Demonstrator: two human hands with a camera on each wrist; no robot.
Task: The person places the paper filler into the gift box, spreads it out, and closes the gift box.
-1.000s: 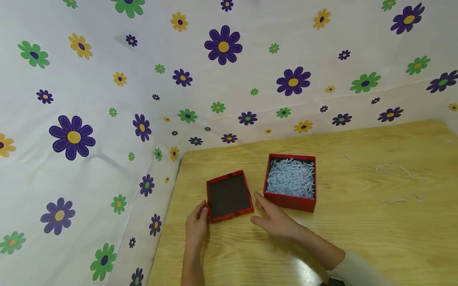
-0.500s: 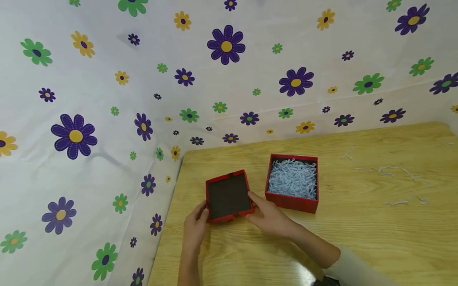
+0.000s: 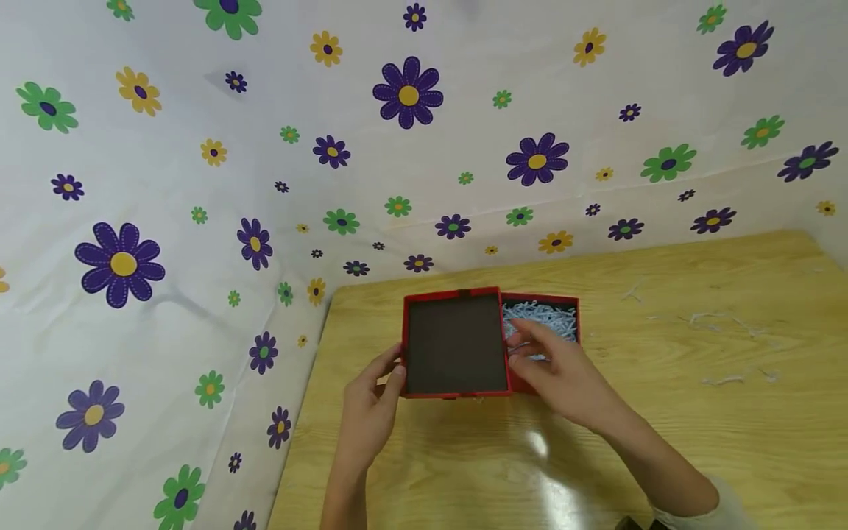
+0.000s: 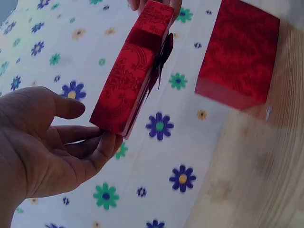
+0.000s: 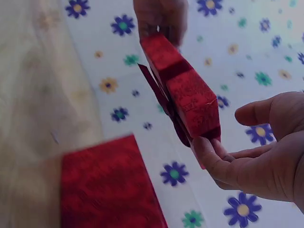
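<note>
In the head view, a red box lid [image 3: 456, 344] is raised with its dark inside facing me. My left hand [image 3: 371, 405] holds its left edge; the left wrist view shows fingers under the lid's corner and the thumb apart from it. At the opposite edge my right hand [image 3: 563, 375] supports the lid on curled fingers, its thumb also standing away in the right wrist view. A dark red ribbon bow [image 4: 164, 52] is on the lid's outer face. Behind the lid, partly hidden, stands a red box [image 3: 522, 383] filled with pale blue shredded paper [image 3: 546, 316].
Loose paper strands [image 3: 725, 320] lie on the wooden table [image 3: 662, 412] at the right. A white sheet with coloured flowers [image 3: 450, 147] hangs along the back and left sides of the table.
My right hand has reached the lid's right edge and taken hold. Both hands have lifted the lid off the table and moved it right, where it overlaps the box in view.
</note>
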